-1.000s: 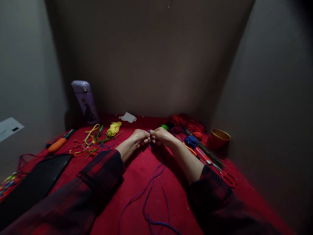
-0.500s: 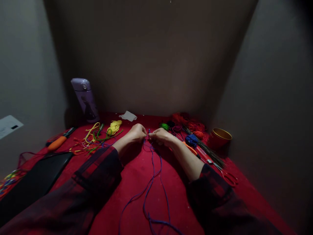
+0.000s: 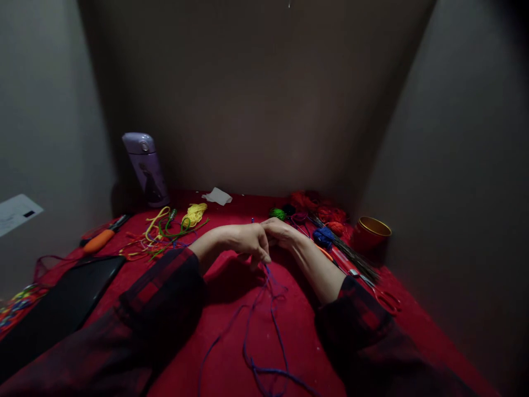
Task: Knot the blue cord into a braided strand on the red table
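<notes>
From far off, I see my left hand (image 3: 248, 240) in the middle of the frame. Its grip is a small pinch, with the thumb and a finger closed on the purple cord (image 3: 270, 280). My right hand (image 3: 285, 231) is just beside it, bent in toward it. Its fingertips are tucked behind the left hand, so I cannot tell if they are pinching anything. A tiny blue tip (image 3: 252, 220) pokes up just above the left hand, and I cannot see what it belongs to.

The purple cord hangs down from the pinch and then lies in loose loops on the red tabletop (image 3: 227, 358), down to the bottom edge of the frame. I think it is very light, soft and floppy. It should bend any way and not break, but it may slide a bit or get in a twist. I would take hold of it with the tips of my fingers, close to where the strands come together, since the loose ends could tangle.

Up from the right hand sits a green ball of string (image 3: 277, 213). Right of that are a blue ball of string (image 3: 323, 237), some thin sticks (image 3: 351, 256), red scissors (image 3: 368, 282) and a cup with a gold rim (image 3: 364, 242). On the left side of the frame are a yellow bundle of string (image 3: 194, 214), a purple bottle (image 3: 147, 176), a tool with an orange handle (image 3: 99, 241) and a flat black thing (image 3: 61, 298).
</notes>
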Demonstrator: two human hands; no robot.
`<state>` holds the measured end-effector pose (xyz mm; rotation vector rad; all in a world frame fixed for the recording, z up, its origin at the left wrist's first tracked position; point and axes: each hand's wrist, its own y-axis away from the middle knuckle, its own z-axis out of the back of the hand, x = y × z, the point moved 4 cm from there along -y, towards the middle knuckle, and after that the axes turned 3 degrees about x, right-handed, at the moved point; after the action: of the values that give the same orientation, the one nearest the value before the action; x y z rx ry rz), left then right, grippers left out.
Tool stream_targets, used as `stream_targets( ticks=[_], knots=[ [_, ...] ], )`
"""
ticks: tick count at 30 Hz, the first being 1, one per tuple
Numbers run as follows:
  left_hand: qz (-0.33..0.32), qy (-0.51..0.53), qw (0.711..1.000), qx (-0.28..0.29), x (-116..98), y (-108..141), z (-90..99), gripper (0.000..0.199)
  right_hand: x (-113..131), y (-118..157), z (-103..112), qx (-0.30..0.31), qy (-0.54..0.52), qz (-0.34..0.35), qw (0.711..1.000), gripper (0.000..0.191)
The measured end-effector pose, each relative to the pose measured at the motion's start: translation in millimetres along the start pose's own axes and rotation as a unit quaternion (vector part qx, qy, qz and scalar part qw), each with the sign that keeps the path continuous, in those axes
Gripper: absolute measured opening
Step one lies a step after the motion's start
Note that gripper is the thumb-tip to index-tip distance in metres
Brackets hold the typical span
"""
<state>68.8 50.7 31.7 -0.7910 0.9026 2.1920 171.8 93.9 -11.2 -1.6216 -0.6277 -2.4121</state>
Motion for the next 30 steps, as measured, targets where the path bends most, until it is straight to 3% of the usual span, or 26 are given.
stream_targets(
  ticks=[1,3,5,6,8,11,13,21,25,27,30],
  knots=[
    [-0.003,0.031,0.999,-0.027,1,2,5.4,0.019,0,0,1,0.004,-0.007,0.002,1.000,0.019],
    [0.025,0.094,0.978,-0.184,12,3,25.2,0.025,-1,-1,-1,0.025,-0.021,-0.003,0.999,0.018],
    [0.083,0.171,0.924,-0.332,28,5,40.3,0.020,-2,-3,-4,0.050,-0.040,0.000,0.998,0.015],
    [0.112,0.212,0.899,-0.367,36,3,42.6,0.015,-2,-4,-6,0.061,-0.050,0.003,0.997,0.013],
    [0.138,0.279,0.881,-0.358,47,-5,39.0,0.010,-4,-6,-8,0.078,-0.068,0.008,0.995,0.011],
    [0.119,0.308,0.903,-0.275,53,-20,25.4,0.016,-6,-8,-9,0.093,-0.085,0.007,0.992,0.012],
    [0.110,0.299,0.914,-0.252,57,-25,18.8,0.021,-7,-8,-9,0.100,-0.090,0.008,0.991,0.013],
    [0.102,0.181,0.920,-0.333,67,-28,25.4,0.008,-2,-6,-1,0.039,0.021,0.011,0.999,0.018],
    [0.108,0.192,0.912,-0.347,68,-30,23.6,0.007,4,2,13,0.018,0.091,0.018,0.995,0.016],
    [0.103,0.225,0.908,-0.338,68,-31,20.1,0.011,10,7,18,0.039,0.103,0.038,0.993,0.016],
    [0.098,0.283,0.901,-0.314,66,-32,15.0,0.016,17,16,13,0.125,0.145,0.061,0.980,0.016]
  ],
)
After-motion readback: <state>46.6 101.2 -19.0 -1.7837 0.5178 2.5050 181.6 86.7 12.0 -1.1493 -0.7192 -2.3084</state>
